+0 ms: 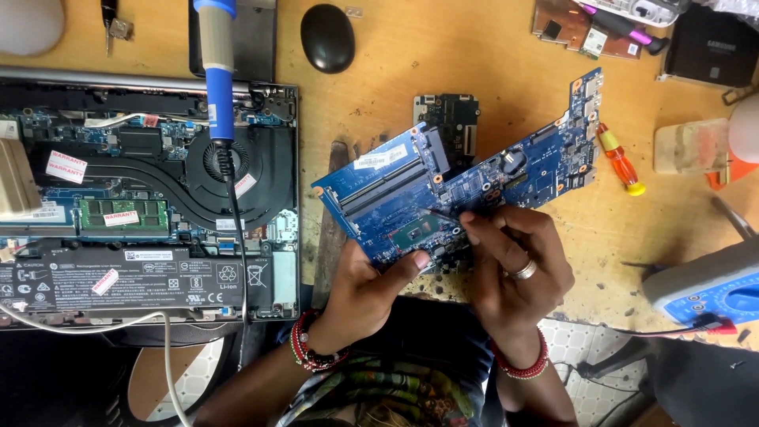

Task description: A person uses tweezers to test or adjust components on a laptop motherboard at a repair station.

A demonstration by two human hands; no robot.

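Right hand: my right hand [514, 257] pinches a thin dark tool [441, 213], fingers pressed together; its tip meets the board, though I cannot tell the tool's kind.
Left hand: my left hand [364, 296] grips the blue circuit board [466, 186] at its near edge, thumb on top (fingers hidden beneath).
Board: tilted, held over the wooden bench [379, 103].
Left of it: opened laptop [150, 198], cut off by the frame; a blue soldering iron [217, 71] lies across it.
Right: small screwdriver [621, 162]; blue meter [711, 289], partly cropped.
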